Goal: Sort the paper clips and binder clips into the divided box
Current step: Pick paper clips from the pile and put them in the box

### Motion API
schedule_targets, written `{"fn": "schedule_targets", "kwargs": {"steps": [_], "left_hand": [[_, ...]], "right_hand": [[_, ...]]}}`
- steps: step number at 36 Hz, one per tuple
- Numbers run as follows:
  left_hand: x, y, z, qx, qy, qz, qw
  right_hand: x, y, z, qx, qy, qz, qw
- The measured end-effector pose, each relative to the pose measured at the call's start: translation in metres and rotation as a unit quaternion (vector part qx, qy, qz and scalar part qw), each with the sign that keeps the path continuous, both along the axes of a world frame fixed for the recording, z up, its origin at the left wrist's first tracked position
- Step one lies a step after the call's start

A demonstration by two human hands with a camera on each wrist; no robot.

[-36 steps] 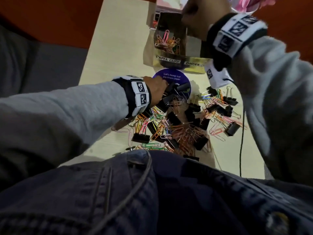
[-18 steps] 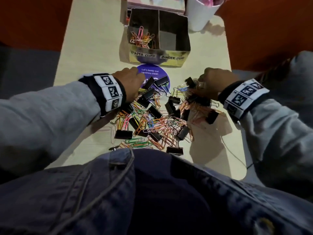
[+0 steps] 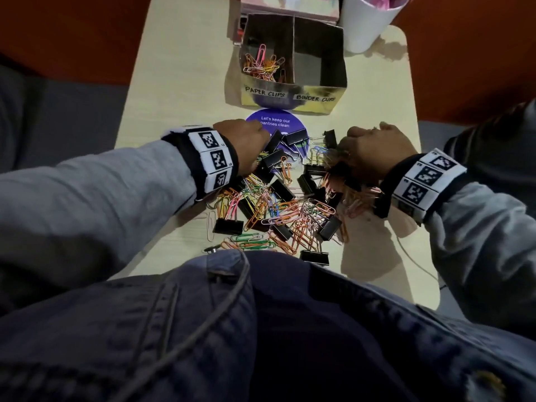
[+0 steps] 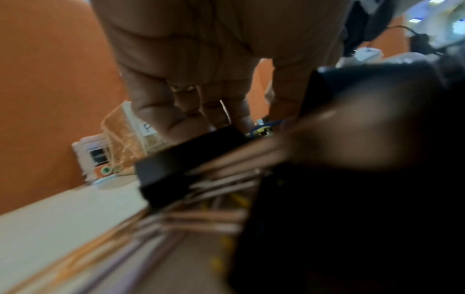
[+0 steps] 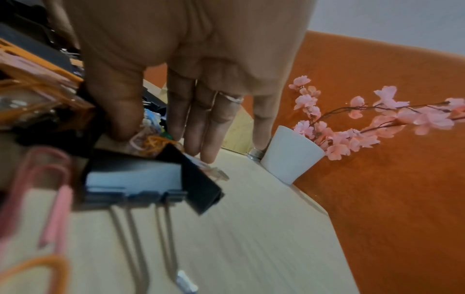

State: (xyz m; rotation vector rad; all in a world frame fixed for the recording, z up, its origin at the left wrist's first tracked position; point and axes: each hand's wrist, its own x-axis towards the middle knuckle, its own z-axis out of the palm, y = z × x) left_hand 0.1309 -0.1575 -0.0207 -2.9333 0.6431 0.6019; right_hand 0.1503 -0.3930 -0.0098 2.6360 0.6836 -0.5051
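A divided box (image 3: 293, 97) labelled PAPER CLIPS and BINDER CLIPS stands at the far middle of the table. Its left compartment holds coloured paper clips (image 3: 262, 66); the right one looks empty. A mixed pile of clips (image 3: 284, 210) lies in front of me. At the pile's far left, my left hand (image 3: 246, 137) (image 4: 251, 122) reaches down, fingers and thumb closing round the end of a black binder clip (image 4: 186, 159). On the pile's right side, my right hand (image 3: 371, 149) (image 5: 148, 132) pinches a small bunch of paper clips (image 5: 153, 143) between thumb and fingers. Another black binder clip (image 5: 141, 179) lies near that wrist.
A white pot (image 3: 365, 21) (image 5: 289, 157) with pink flowers stands right of the box. A purple round sticker (image 3: 275, 123) lies between box and pile. A thin cable (image 3: 414, 262) trails over the table's right side. My denim lap covers the near edge.
My right hand came down from over the box to the right side of the pile and closed on clips there. My left hand stayed at the pile's far left.
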Motion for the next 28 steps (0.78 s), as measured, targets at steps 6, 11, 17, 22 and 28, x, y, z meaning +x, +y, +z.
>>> {"fn": "schedule_targets", "kwargs": {"steps": [6, 11, 17, 22, 28], "left_hand": [[-0.001, -0.008, -0.002, 0.043, 0.016, -0.024, 0.999], [-0.004, -0.010, -0.006, 0.039, 0.027, -0.016, 0.999], [-0.002, -0.003, -0.008, 0.010, 0.053, 0.004, 0.999], [0.014, 0.015, 0.004, -0.078, 0.046, 0.081, 0.993], [0.065, 0.010, 0.053, -0.202, -0.076, 0.127, 0.968]], "right_hand": [[-0.009, 0.006, -0.002, 0.022, -0.031, 0.018, 0.999], [-0.006, 0.012, -0.008, 0.015, -0.039, 0.035, 0.998], [0.000, 0.013, -0.009, 0.034, -0.035, 0.014, 0.999], [0.006, 0.004, -0.002, 0.108, 0.010, -0.107, 0.988], [0.004, -0.003, 0.004, 0.197, 0.029, -0.153, 0.968]]}}
